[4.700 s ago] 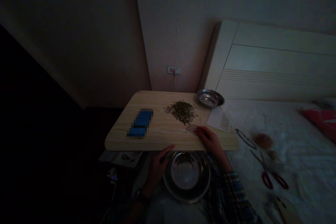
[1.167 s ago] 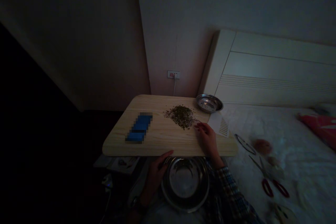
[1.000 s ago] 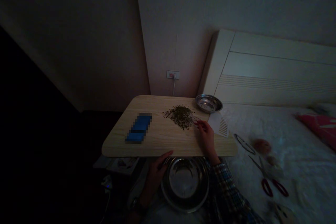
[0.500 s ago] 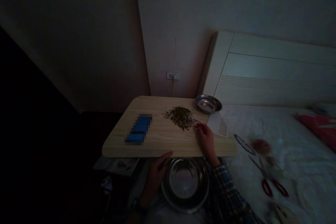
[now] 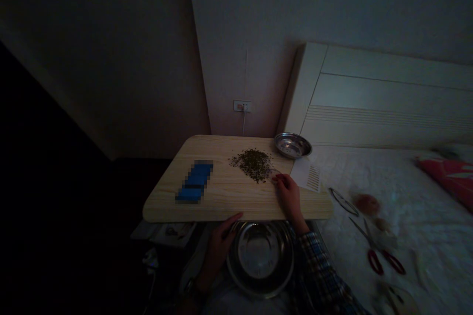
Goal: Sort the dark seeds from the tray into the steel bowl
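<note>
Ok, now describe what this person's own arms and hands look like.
The bare right hand wears no glove; a dark, checked plaid cloth sleeve covers that arm, ending near the wrist. The left hand is ungloved too, with a dark, watch-like band at its wrist. Any sleeve on that side is lost in shadow.

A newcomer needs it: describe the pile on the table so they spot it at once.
Find the pale wooden table. On it, between the blurred blue thing and the shiny metal bowl, just left of the right hand, lies the pile. Unlike both, it is many small, dark, loose bits.
</note>
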Tool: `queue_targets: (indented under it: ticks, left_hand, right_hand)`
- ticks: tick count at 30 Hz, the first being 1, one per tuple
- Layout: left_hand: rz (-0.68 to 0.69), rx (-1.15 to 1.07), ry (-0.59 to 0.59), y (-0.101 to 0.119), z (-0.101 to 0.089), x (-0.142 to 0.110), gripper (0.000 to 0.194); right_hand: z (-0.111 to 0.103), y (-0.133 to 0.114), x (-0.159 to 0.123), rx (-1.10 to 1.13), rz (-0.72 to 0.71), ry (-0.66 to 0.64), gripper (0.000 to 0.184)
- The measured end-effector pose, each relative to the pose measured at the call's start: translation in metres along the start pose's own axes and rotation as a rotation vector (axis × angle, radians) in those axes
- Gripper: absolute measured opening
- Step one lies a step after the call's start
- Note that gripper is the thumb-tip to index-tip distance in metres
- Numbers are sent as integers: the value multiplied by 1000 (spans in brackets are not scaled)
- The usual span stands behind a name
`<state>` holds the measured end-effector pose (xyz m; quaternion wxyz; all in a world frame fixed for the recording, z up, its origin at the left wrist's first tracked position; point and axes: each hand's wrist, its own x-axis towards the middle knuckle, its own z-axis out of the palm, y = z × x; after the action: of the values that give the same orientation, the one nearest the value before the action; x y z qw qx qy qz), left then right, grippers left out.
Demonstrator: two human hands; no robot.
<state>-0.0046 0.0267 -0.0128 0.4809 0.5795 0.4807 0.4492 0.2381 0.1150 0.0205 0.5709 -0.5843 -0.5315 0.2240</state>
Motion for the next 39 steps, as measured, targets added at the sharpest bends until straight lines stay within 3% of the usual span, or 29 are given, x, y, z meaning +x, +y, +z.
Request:
queue_targets:
  ticks: [13,22,39]
  left_hand:
    - [7,-10,-14,0,0,0,38]
    - [5,4,-8,1,-1,0,37]
    - [19,26,1,3,-1,-1,36]
  right_hand:
    - [1,0,0,34,-11,-13,20]
    - [-1,-4,-2,-10,5,49,20]
    - [-1,-8,-3,11,-2,7,22]
